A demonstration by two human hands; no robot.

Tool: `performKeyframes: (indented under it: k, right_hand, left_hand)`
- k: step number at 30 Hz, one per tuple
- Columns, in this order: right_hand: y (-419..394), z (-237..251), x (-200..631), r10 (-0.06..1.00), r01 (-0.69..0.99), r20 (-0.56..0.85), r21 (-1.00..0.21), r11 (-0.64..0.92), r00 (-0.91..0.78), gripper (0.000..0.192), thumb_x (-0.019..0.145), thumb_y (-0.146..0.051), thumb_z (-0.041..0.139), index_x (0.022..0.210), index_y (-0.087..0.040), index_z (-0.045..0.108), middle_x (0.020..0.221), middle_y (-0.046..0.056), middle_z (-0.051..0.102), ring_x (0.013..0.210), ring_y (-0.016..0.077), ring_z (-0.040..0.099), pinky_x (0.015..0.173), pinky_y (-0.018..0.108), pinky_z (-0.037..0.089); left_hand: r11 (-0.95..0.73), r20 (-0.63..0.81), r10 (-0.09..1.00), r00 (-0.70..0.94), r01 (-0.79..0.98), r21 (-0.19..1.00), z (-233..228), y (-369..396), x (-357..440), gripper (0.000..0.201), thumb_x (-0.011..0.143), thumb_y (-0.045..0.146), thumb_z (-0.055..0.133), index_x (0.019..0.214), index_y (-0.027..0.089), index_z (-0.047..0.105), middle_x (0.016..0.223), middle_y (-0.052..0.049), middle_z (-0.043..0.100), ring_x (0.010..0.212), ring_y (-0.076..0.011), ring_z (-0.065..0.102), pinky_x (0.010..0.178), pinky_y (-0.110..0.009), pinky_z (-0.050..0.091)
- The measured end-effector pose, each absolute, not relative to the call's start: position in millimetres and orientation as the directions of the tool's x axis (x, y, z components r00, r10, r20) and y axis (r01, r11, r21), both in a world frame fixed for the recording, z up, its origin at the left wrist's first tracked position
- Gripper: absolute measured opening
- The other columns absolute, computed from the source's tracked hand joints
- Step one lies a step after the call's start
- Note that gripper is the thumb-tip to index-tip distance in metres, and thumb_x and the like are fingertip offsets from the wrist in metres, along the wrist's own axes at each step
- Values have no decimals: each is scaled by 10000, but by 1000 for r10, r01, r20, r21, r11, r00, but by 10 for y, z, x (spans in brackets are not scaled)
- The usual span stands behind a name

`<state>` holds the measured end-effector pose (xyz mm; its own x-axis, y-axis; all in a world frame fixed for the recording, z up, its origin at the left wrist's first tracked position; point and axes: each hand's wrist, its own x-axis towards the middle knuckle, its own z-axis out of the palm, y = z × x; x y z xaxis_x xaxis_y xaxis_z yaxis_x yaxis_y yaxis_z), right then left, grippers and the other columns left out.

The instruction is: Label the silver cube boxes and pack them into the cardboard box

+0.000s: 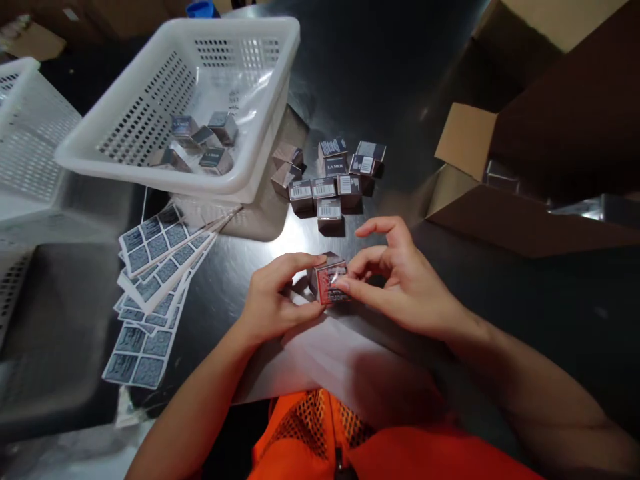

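Observation:
Just in front of my body, a small square carton point(325, 263) with a shiny dark face is tilted between my hands. My left hand point(273, 297) grips it from the left, thumb and fingers at opposite edges. From the right, the thumb of my right hand point(407, 280) presses on the printed, reddish-looking face, while the middle finger curls at the carton's edge and the index finger is raised. Whether that face bears a loose sticker, I cannot tell. Several similar cartons point(329, 208) stand grouped beyond my hands, some with barcode faces up.
Fanned label sheets point(147, 343) lie on the dark metal table at left. Behind them a white perforated basket point(267, 120) holds several cartons; another white basket point(37, 127) stands farther left. An open cardboard box point(467, 143) is at right, and white paper point(320, 353) lies under my hands.

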<state>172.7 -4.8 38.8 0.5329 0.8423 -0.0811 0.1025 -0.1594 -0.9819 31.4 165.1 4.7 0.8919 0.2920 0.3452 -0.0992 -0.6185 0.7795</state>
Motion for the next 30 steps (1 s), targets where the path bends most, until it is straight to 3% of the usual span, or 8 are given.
performKeyframes:
  k: [6, 9, 12, 15, 18, 21, 25, 30]
  right_hand:
    - [-8, 470, 1698, 775, 252, -125, -904, -347, 620, 522, 803, -243, 759, 1190, -268, 410, 642, -116, 647, 554, 145, 644, 558, 259, 471]
    - [-52, 467, 1796, 689, 438, 5, -775, -455, 725, 608, 747, -384, 865, 1189, -248, 471, 588, -120, 566, 514, 164, 593, 547, 289, 439]
    - [-106, 428, 1787, 668, 598, 274, -736, -317, 692, 552, 747, -433, 888, 1122, -247, 528, 725, -66, 620, 606, 167, 625, 596, 300, 486]
    - [-84, 358, 1574, 753, 755, 494, -655, -5, 435, 382, 814, -368, 851, 1042, -221, 582, 875, -2, 690, 770, 186, 671, 704, 309, 529]
    - [21, 245, 1301, 823, 830, 529, -540, 139, 207, 321, 831, -318, 841, 1035, -165, 646, 895, 37, 724, 832, 221, 669, 751, 348, 520]
    - [148, 104, 1149, 877, 903, 467, -417, 105, 114, 341, 882, -366, 790, 1111, -137, 684, 904, 65, 747, 846, 246, 660, 738, 378, 484]
    - [247, -37, 1132, 880, 960, 463, -279, 28, 109, 261, 1009, -324, 621, 1181, -139, 688, 909, 66, 768, 854, 238, 653, 716, 386, 426]
    - [267, -96, 1172, 875, 954, 461, -299, -2, 146, 189, 1036, -199, 550, 1064, -166, 733, 869, 53, 771, 843, 222, 651, 721, 385, 386]
  left_hand:
    - [-627, 297, 296, 908, -50, 777, 38, 1616, 295, 471, 704, 225, 849, 1156, 224, 715, 1084, -57, 790, 848, -172, 744, 584, -210, 564]
    - [-616, 241, 444, 863, 99, 781, 52, 1603, 292, 497, 666, 312, 893, 1127, 227, 730, 1045, -46, 788, 761, -154, 719, 528, -206, 521]
    - [-547, 234, 702, 673, 299, 782, 73, 1628, 309, 554, 633, 403, 915, 1120, 227, 720, 1018, -36, 766, 810, -176, 703, 534, -227, 490]
    - [-485, 247, 824, 510, 409, 773, 66, 1667, 357, 558, 653, 430, 898, 1129, 223, 697, 1035, -40, 738, 907, -209, 697, 598, -265, 518]
    - [-460, 233, 848, 476, 442, 770, 13, 1683, 427, 533, 653, 361, 896, 1115, 217, 672, 1058, -42, 728, 956, -215, 696, 715, -298, 566]
    - [-402, 173, 852, 494, 405, 821, -73, 1699, 487, 530, 645, 335, 901, 1094, 213, 647, 1045, -46, 730, 890, -192, 694, 730, -299, 568]
    - [-245, 35, 855, 518, 342, 907, -191, 1775, 518, 508, 647, 359, 905, 1032, 219, 604, 960, -33, 733, 792, -172, 689, 693, -295, 553]
    - [-145, -36, 833, 552, 281, 949, -258, 1826, 512, 505, 663, 325, 892, 1034, 223, 565, 958, -34, 738, 847, -180, 709, 735, -300, 565]
